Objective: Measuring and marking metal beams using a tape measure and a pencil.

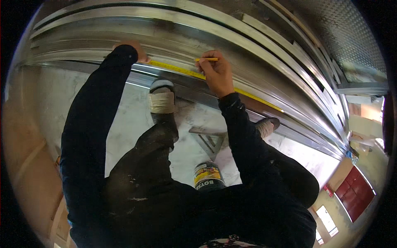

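Note:
A yellow tape measure blade (178, 68) stretches along long silvery metal bars (264, 89), slanting from upper left to lower right. At its left end is my left hand (138, 50), closed, with the fingers on the tape; the dark sleeve hides part of the hand. My right hand (218, 74) pinches a short yellow pencil (208, 59) between thumb and fingers. That hand is over the tape's middle and covers a stretch of it. The pencil lies roughly level above the bars.
More long metal profiles (165, 16) lie stacked beyond the tape. My shoes (161, 97) are beside the near bars. A triangular metal frame (208, 139) lies on the pale floor, close to a labelled can (209, 175) between my legs. A red door (355, 193) is at far right.

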